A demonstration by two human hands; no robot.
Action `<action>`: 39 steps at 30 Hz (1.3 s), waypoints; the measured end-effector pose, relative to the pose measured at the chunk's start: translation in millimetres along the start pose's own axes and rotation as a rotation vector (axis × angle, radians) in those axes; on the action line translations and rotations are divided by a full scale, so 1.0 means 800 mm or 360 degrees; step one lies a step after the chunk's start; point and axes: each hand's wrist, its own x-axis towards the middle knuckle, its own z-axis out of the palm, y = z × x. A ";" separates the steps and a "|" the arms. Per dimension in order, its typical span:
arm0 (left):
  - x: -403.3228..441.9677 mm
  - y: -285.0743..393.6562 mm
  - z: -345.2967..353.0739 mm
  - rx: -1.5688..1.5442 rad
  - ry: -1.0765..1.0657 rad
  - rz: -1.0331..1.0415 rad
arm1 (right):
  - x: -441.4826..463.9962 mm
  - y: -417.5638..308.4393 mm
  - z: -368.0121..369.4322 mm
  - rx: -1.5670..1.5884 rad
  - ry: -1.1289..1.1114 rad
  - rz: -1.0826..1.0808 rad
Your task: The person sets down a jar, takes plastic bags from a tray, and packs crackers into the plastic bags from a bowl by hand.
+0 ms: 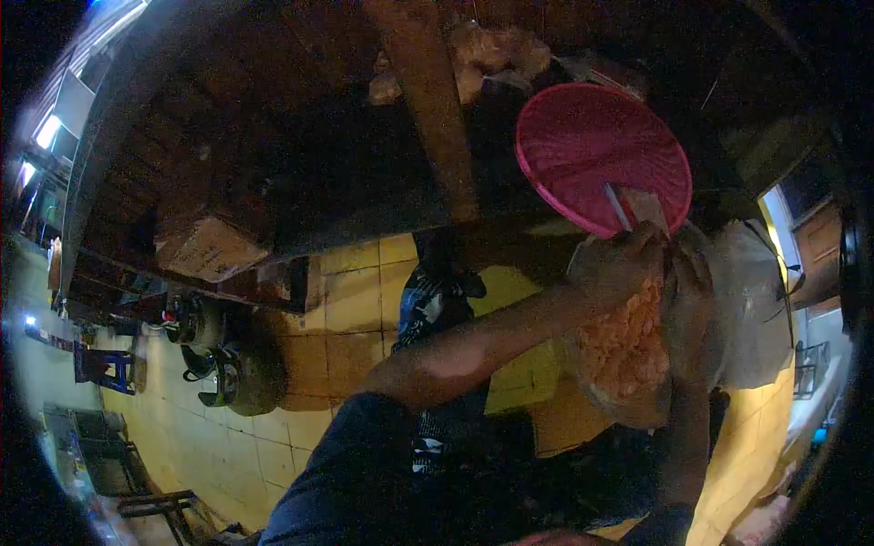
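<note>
A clear plastic bag [626, 359] full of orange, chip-like pieces hangs upright in front of me at the right. My left hand [628, 257] is closed at the bag's top, its fingers pinching the gathered neck. Close beside it, my right hand [694, 280] is closed on the same top edge from the other side; its fingertips are partly dark and blurred. Just beyond my fingers, a round pink basket [601, 150] with a ribbed surface stands tilted. A pale strip [617, 206] and a small light-coloured piece [645, 207] lie at its lower rim.
A large pale translucent bag [751, 309] stands right of my hands. Ahead is a dark wooden table [319, 232] with a cardboard box [214, 247] and filled plastic bags [492, 55]. Gas cylinders [241, 373] stand on the tiled floor [350, 291] at the left.
</note>
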 end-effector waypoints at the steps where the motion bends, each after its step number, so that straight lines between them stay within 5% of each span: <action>1: 0.003 0.000 0.001 -0.0049 -0.0092 -0.0051 | 0.006 -0.016 -0.013 0.0146 -0.0010 -0.0028; 3: 0.001 -0.003 0.004 -0.0098 -0.0184 -0.0102 | -0.003 0.018 0.011 0.0073 -0.0084 0.0106; 4: -0.003 -0.006 0.005 0.0110 0.0017 0.0141 | -0.004 0.026 0.018 0.0003 -0.0154 0.0238; 8: -0.005 -0.011 0.005 0.0315 0.0181 0.0500 | 0.003 -0.039 -0.003 -0.0637 0.0019 0.0000; 10: -0.008 -0.011 0.009 0.0345 0.0235 0.0559 | 0.022 -0.096 -0.045 0.0365 -0.0107 0.0260; 12: -0.009 -0.010 0.014 0.0370 0.0291 0.0615 | -0.003 -0.013 0.004 0.0143 -0.0092 0.0250; 14: -0.008 -0.009 0.017 0.0435 0.0066 0.0381 | -0.014 0.031 0.031 -0.0078 -0.0077 0.0239; 19: 0.001 -0.019 0.023 0.0290 0.0155 0.0405 | -0.011 0.045 0.033 0.0723 -0.0137 0.0376; 23: 0.003 -0.032 0.031 0.0310 0.0113 0.0405 | -0.008 0.046 0.028 0.0346 -0.0136 0.0256; 27: 0.009 -0.018 0.010 0.0301 0.0156 0.0457 | -0.006 0.028 0.015 0.0766 0.0004 0.0265; 29: 0.026 -0.018 0.006 -0.0922 -0.0308 -0.0531 | -0.006 0.013 0.000 0.0734 -0.0037 0.0302; 30: 0.030 -0.027 0.012 -0.0923 -0.0304 -0.0533 | -0.008 0.008 -0.006 0.0933 -0.0049 0.0259; 32: 0.037 -0.053 0.029 -0.0881 0.0290 0.0089 | -0.023 0.019 -0.010 0.1132 -0.0052 0.0213; 35: 0.054 -0.077 0.008 -0.1349 0.0100 -0.0369 | -0.037 0.043 -0.015 0.1195 0.0176 0.0413; 37: 0.063 -0.129 0.022 -0.1152 0.0289 -0.0303 | -0.019 0.005 -0.030 0.1876 0.1137 0.1201; 39: 0.064 -0.133 0.017 -0.0951 0.0466 -0.0233 | -0.032 0.070 -0.030 0.1557 0.0790 0.0909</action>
